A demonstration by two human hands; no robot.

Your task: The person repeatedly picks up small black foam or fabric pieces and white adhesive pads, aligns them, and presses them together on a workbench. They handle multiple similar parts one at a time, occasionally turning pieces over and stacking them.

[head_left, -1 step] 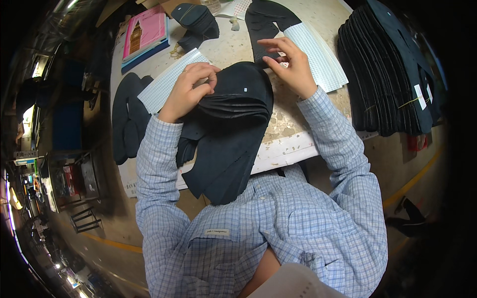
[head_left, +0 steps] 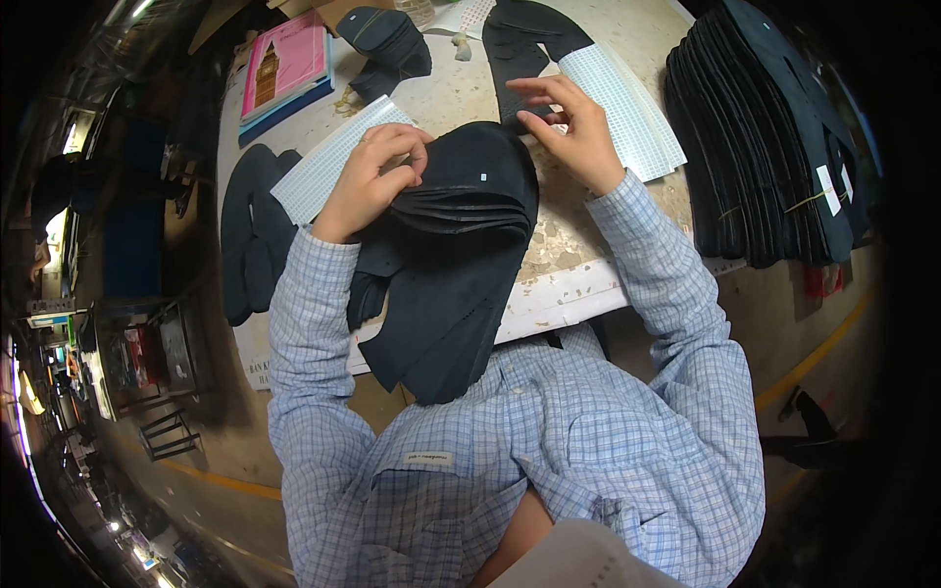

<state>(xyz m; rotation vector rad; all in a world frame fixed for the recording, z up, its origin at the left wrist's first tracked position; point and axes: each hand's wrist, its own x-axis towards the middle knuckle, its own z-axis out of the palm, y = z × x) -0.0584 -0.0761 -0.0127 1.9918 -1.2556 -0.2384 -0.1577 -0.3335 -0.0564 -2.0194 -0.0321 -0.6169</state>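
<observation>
Dark fabric stack [head_left: 461, 196]: left hand [head_left: 368, 181] pinches edge, right hand [head_left: 578, 132] hovers open.

A garment workshop: a worn cutting table [head_left: 588, 245] carries stacks of dark cut fabric pieces [head_left: 461, 245], with bundled tied stacks [head_left: 765, 137] at its right end, white sticker sheets [head_left: 627, 108] across it, and yellow floor lines [head_left: 814, 358] below it.

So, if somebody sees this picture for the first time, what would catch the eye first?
First, the thick stack of dark cut fabric pieces at the centre, hanging over the table edge, with the left hand pinching its top layers and the right hand just beyond it. Next, the big bundle of dark pieces at the right, and the pink book at the upper left.
</observation>
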